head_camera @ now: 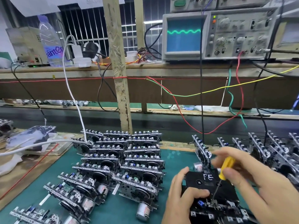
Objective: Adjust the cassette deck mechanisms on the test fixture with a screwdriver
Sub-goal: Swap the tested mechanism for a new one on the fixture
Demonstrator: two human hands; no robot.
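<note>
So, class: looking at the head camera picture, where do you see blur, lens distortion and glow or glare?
Head view: the right hand and yellow screwdriver are smeared by motion blur; the left hand is sharper. The wide-angle lens bows the shelf edge and tilts the wooden post. The oscilloscope screen glows bright with a green trace; the far-left edge is soft.

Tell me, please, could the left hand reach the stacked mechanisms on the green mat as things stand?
Probably yes: the stacked mechanisms lie just beside the left hand with bare green mat between, but that hand is gripping the black cassette and would have to let go first.
</note>
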